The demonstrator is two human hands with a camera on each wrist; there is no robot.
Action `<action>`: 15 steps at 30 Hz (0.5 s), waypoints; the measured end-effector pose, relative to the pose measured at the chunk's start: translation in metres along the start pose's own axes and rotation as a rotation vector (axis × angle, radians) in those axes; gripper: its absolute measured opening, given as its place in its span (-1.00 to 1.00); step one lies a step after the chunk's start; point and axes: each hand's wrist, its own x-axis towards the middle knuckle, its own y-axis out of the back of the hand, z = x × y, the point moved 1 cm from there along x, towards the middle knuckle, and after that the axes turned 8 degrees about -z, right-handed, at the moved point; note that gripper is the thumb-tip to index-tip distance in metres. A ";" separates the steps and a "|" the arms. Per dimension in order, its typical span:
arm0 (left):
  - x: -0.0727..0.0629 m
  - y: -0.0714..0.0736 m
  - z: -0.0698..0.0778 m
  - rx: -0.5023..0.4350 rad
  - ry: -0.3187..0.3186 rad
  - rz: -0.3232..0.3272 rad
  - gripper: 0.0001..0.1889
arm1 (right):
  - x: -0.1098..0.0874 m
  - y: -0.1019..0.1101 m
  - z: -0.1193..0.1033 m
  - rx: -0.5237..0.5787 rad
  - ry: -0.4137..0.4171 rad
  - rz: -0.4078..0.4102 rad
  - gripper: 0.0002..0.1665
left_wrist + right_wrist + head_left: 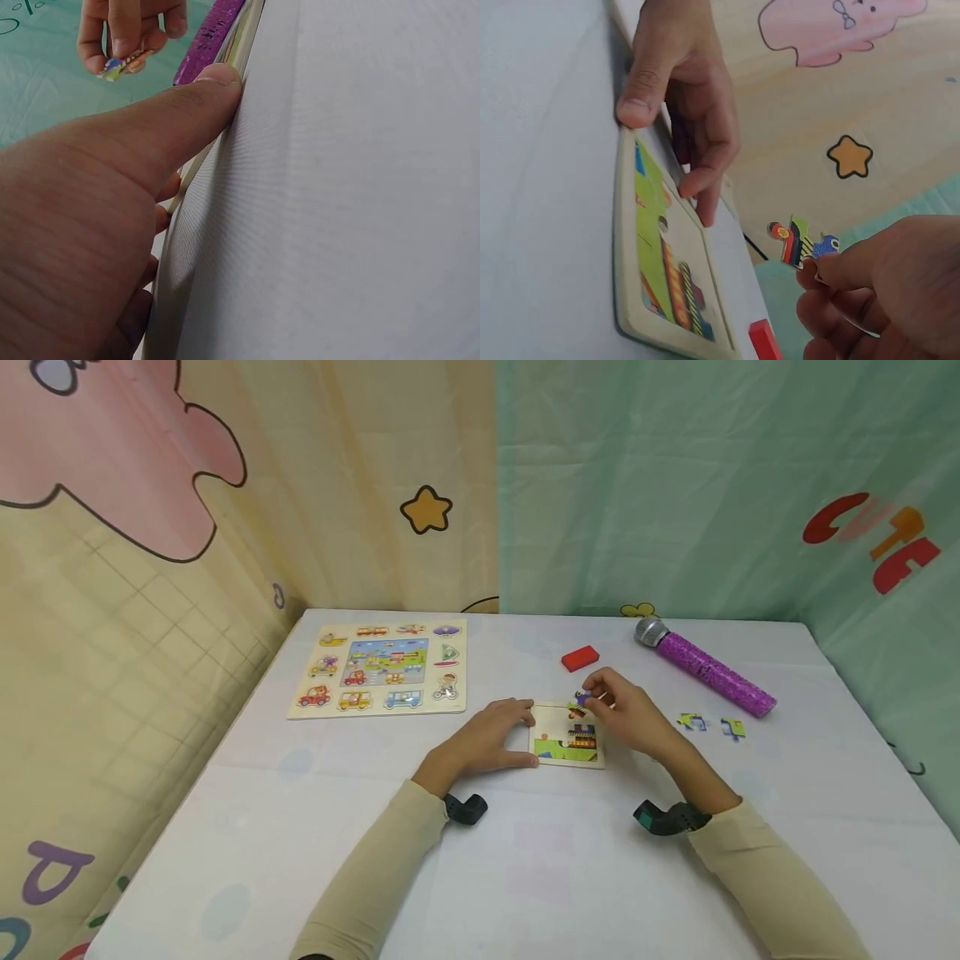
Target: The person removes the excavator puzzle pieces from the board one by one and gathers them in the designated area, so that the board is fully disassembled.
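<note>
My right hand (628,714) pinches a small jigsaw piece (796,241) between thumb and fingers, above the far right corner of a small puzzle tray (550,722). The piece is printed in red, green, black and blue. The tray has a pale frame; several pieces fill its near and right parts, and bare board shows at the upper left. My left hand (491,737) grips the tray's left side, thumb at the near corner and fingers at the far one. In the left wrist view the thumb (195,105) lies along the tray's edge.
Two loose jigsaw pieces (692,722) lie right of my right hand. Behind the tray sits a red block (581,658). A purple glittery microphone (708,670) lies at the back right, and a larger vehicle puzzle board (386,665) at the back left. Curtains hang behind the table.
</note>
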 end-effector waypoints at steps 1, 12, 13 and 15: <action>0.000 0.000 0.000 -0.002 0.002 -0.002 -0.40 | -0.003 0.006 0.001 -0.005 0.012 0.013 -0.76; -0.004 0.002 0.000 -0.018 0.007 0.001 -0.40 | -0.069 0.079 0.047 -0.092 0.016 -0.007 -0.75; -0.003 0.001 0.000 -0.020 0.002 0.000 -0.40 | -0.075 0.083 0.056 -0.103 -0.008 -0.011 -0.75; -0.002 0.001 0.000 -0.023 -0.004 -0.008 -0.39 | -0.088 0.088 0.071 -0.120 -0.056 -0.025 -0.77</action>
